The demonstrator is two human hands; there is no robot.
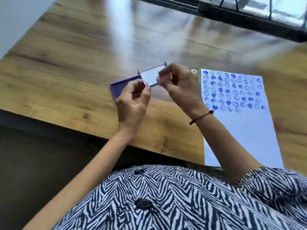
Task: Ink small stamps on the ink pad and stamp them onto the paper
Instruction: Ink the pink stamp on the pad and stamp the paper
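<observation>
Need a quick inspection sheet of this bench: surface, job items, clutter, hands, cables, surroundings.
Surface: wooden table, glossy, glare streaks across the far half.
Job's things: ink pad open, lid swung back, left of centre; paper on the right, overhanging the near edge, top part filled with rows of blue stamp prints; small white stamp beside the paper's top left corner.
Clutter: nothing seen.
Hands: left hand and right hand raised over the pad, fingertips pinched close together; anything held is too blurred to tell. Cord bracelet on the right wrist.
Cables: nothing seen.
Surroundings: dark window frame beyond the table.
</observation>
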